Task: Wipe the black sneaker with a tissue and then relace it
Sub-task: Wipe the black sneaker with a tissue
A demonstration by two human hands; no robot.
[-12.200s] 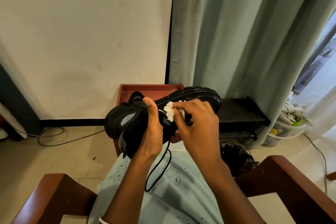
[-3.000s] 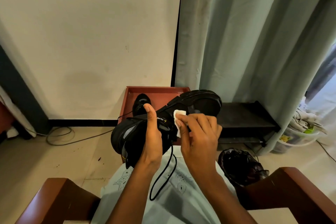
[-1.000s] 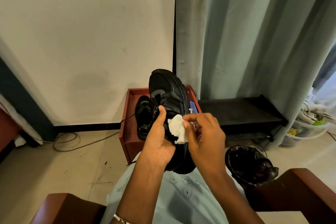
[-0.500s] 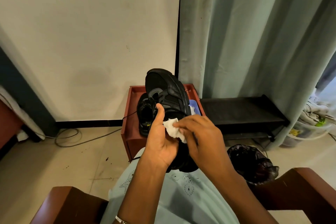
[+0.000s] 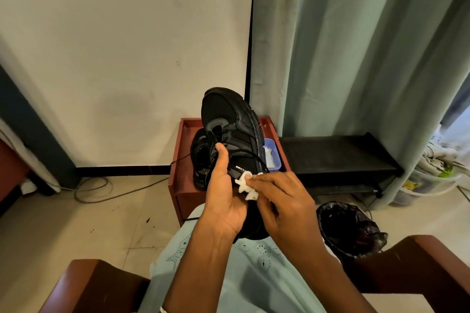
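I hold a black sneaker (image 5: 230, 119) upright above my lap, toe pointing away from me. My left hand (image 5: 223, 195) grips its heel end, thumb up along the tongue. My right hand (image 5: 282, 201) pinches a crumpled white tissue (image 5: 246, 185) and presses it against the sneaker's side, just below the white lettering. A thin black lace (image 5: 254, 156) runs loosely across the upper. The heel is hidden behind both hands.
A second black sneaker (image 5: 201, 160) sits in a red-brown wooden tray (image 5: 178, 180), beside a small blue tub (image 5: 272, 157). A black low shelf (image 5: 335, 157) stands to the right. A black-lined bin (image 5: 348, 226) is by my right knee. Chair arms (image 5: 417, 262) flank my lap.
The sneaker turned from lying sideways to standing toe-up. Over the last second my right hand slid the tissue down and right along the sneaker's side.
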